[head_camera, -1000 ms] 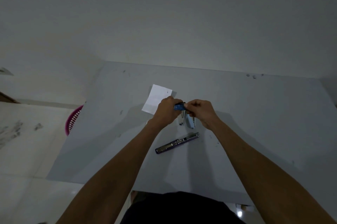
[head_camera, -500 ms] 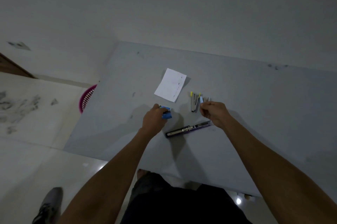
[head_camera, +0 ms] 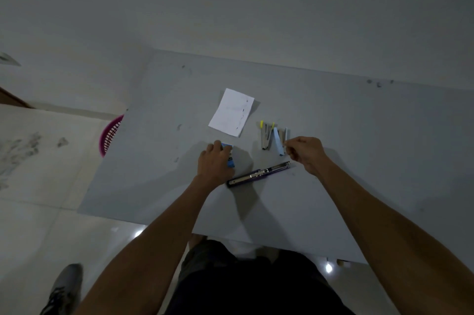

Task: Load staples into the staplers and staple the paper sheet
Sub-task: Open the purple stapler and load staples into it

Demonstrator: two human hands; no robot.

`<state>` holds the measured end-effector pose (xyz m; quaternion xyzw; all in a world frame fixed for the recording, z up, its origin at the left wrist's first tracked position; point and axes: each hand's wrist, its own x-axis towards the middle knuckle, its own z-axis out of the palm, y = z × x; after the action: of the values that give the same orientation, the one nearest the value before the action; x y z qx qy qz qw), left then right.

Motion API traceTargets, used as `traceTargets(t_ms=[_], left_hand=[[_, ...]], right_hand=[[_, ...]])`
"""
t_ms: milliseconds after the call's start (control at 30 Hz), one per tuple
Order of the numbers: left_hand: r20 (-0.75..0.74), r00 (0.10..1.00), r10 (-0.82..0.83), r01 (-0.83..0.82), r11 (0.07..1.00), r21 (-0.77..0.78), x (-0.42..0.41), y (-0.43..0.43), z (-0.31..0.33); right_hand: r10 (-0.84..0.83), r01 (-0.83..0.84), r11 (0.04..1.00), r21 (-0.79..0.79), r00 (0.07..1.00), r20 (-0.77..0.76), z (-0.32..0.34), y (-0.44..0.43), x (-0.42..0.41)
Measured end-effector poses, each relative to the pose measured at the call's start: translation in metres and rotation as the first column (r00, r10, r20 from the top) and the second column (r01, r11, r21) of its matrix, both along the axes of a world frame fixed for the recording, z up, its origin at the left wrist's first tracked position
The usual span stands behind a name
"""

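Grey bench (head_camera: 359, 148): left hand (head_camera: 215, 163) grips a blue box (head_camera: 230, 156), right hand (head_camera: 306, 154) pinches a small pale strip (head_camera: 284, 145) beside the blue stapler (head_camera: 278, 141).

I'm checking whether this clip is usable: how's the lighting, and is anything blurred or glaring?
Head view: dim overall; soft arm shadows cross the grey table; two bright glare spots on the glossy floor tiles; the grey shoe at lower left looks smeared.

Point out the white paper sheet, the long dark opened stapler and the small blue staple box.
White paper sheet (head_camera: 232, 112): head view, sheet's centre.
Long dark opened stapler (head_camera: 259, 174): head view, middle of metal rail.
Small blue staple box (head_camera: 230, 161): head view, exposed near corner.
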<state>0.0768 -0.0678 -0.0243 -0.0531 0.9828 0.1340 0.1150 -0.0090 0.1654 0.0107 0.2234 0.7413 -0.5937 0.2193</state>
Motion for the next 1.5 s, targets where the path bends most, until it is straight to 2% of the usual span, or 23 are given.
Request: traceTargets(t_ms=[67, 133, 267, 333, 433, 600, 767, 933, 1033, 1500], left_hand=[[-0.098, 0.995, -0.028, 0.028, 1.000, 0.003, -0.006, 0.012, 0.007], [-0.105, 0.990, -0.093, 0.096, 0.995, 0.031, -0.010, 0.032, 0.012], [0.098, 0.949, -0.299, 0.301, 0.954, 0.004, -0.007, 0.068, 0.007], [0.129, 0.946, -0.298, 0.298, 0.954, 0.019, -0.004, 0.075, -0.002], [0.086, 0.963, -0.255, 0.250, 0.966, 0.068, -0.004, 0.076, -0.007], [-0.015, 0.985, -0.174, 0.172, 0.954, 0.246, -0.009, 0.076, 0.003], [-0.137, 0.977, -0.164, 0.198, 0.936, 0.290, -0.028, 0.075, 0.026], [-0.190, 0.967, -0.167, 0.217, 0.934, 0.284, -0.042, 0.070, 0.045], [-0.209, 0.961, -0.179, 0.231, 0.939, 0.254, -0.049, 0.068, 0.052], [-0.221, 0.953, -0.205, 0.259, 0.933, 0.249, -0.063, 0.066, 0.073]], right_hand=[[-0.011, 0.011, 1.000, 0.010, 1.000, 0.002, 0.001, 0.004, -0.001], [-0.026, 0.026, 1.000, 0.014, 1.000, 0.000, 0.002, 0.009, 0.000], [-0.033, 0.033, 0.999, -0.005, 0.999, -0.011, 0.001, 0.020, 0.005], [-0.048, 0.048, 0.998, -0.032, 0.999, -0.015, -0.001, 0.025, 0.008], [-0.050, 0.049, 0.996, -0.075, 0.999, -0.016, -0.001, 0.031, 0.011], [-0.012, 0.006, 0.994, -0.113, 0.999, -0.049, 0.004, 0.033, 0.010], [0.171, -0.174, 0.985, 0.003, 0.965, -0.200, 0.020, 0.038, 0.004], [0.409, -0.293, 0.899, 0.326, 0.827, -0.386, 0.037, 0.039, -0.004], [0.489, -0.313, 0.852, 0.420, 0.763, -0.422, 0.042, 0.039, -0.009], [0.556, -0.353, 0.816, 0.457, 0.694, -0.457, 0.047, 0.039, -0.026]])
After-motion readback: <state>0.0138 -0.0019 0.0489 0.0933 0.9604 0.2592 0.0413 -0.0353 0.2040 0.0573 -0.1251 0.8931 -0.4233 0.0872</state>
